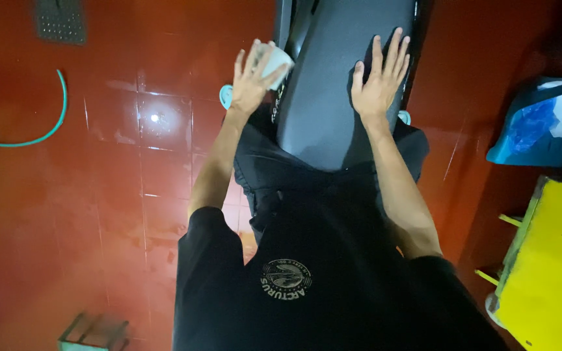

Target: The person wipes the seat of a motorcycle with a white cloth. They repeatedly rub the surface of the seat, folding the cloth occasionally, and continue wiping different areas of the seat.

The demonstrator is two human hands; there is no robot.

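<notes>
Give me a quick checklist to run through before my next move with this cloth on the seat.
1. Left hand grips white cloth: ok.
2. Cloth on the dark seat: not ok, it sits at the seat's left edge.
3. Right hand flat on seat, fingers spread: ok.
4. Seat surface clean: cannot tell, light is dim.
5. Green hose clear of feet: ok, lying far left on the red tile floor.

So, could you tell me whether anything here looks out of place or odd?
Nothing looks damaged or spilled. The left hand holds a pale cloth at the edge of the dark grey seat, and the right hand lies flat on it. A green hose lies loose on the glossy red tiled floor.
</notes>
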